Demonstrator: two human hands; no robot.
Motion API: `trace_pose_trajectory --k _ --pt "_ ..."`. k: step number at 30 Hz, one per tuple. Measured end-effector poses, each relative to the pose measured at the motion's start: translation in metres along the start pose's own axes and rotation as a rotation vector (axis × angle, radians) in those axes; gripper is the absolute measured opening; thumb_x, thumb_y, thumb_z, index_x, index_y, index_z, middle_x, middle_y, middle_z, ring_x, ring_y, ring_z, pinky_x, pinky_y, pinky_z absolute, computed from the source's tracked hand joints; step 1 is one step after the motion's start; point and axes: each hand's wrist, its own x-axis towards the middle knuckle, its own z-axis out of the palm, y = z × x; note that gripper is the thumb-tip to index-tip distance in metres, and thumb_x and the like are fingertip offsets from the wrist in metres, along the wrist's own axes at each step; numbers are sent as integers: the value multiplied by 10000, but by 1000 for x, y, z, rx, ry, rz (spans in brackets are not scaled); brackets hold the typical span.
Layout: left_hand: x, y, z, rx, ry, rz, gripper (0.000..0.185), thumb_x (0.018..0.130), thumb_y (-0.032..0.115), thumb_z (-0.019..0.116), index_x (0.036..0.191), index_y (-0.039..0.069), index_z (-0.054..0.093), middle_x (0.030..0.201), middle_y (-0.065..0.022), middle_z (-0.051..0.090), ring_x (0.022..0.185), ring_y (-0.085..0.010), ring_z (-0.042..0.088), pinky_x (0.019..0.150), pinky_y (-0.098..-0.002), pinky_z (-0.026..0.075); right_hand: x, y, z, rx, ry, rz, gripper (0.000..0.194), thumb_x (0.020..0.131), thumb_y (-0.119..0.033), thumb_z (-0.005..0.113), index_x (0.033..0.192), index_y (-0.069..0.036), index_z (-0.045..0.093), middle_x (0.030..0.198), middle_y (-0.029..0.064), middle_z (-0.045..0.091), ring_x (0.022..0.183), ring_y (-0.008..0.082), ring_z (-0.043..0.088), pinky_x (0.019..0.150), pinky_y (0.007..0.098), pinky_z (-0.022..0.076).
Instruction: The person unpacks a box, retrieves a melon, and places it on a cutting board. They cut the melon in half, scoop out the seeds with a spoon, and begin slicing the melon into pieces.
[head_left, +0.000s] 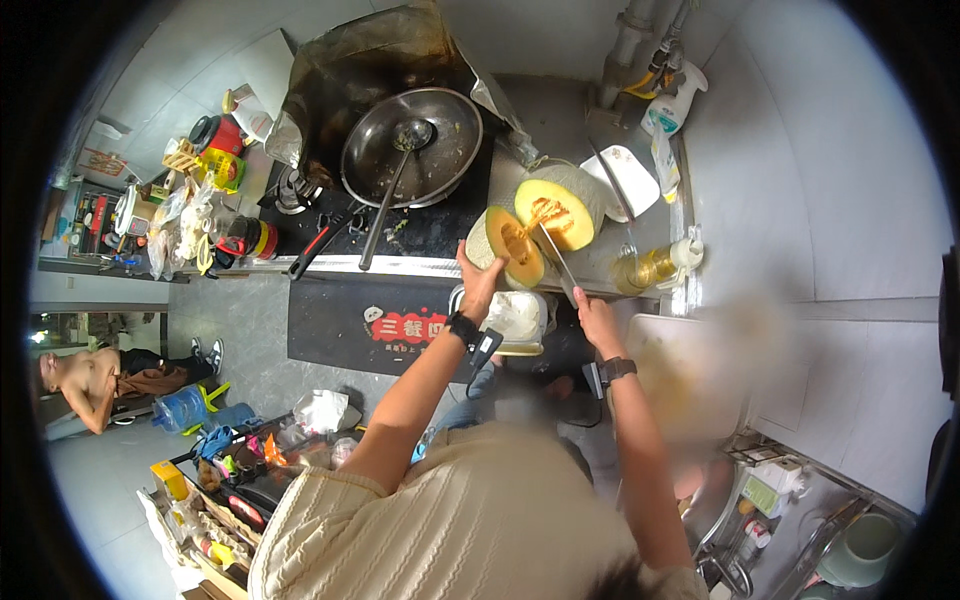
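My left hand grips one half of a cantaloupe melon, its orange flesh and seed hollow turned toward the other half. In my right hand is a kitchen knife, its tip at the seeds between the two halves. The second melon half leans cut face outward on the counter, with stringy seeds in its middle. Behind it shows more netted rind; whether that is a separate melon I cannot tell. A lined waste bin stands below the counter edge, beneath the held half.
Left of the melon, a wok with a ladle rests on the stove, its handle past the edge. A white tray and a glass jar of oil stand right. A person reclines far left. Crates and bags lie behind me.
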Motion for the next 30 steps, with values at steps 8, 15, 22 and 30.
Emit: trace_pose_trajectory --k 8,15,22,30 --pt "-19 6 -14 -153 -149 35 970 850 74 741 1582 93 105 1468 -183 432 1334 -279 468 1110 -369 416 4 10 6 38 23 -74 806 1030 -631 389 842 101 669 843 341 651 931 540 615 844 552 478" --pt "-34 6 -21 -181 -255 -3 934 865 101 709 1598 170 135 1487 -160 423 1323 -270 484 1069 -412 467 -3 18 8 95 44 -93 773 1034 -620 395 797 79 623 778 319 620 869 539 599 782 551 465" --pt "-40 3 -25 -226 -325 -89 890 891 173 670 1598 264 136 1484 -109 433 1309 -278 498 962 -456 540 -9 27 -3 21 68 -97 754 1027 -621 406 821 57 663 842 325 646 920 532 611 805 557 486" --pt "-45 0 -33 -378 -376 -238 769 914 326 613 1556 241 199 1504 -120 391 1340 -347 483 994 -595 502 -7 20 -11 -34 97 -179 742 1023 -623 407 890 50 690 890 328 658 953 525 619 838 569 488"
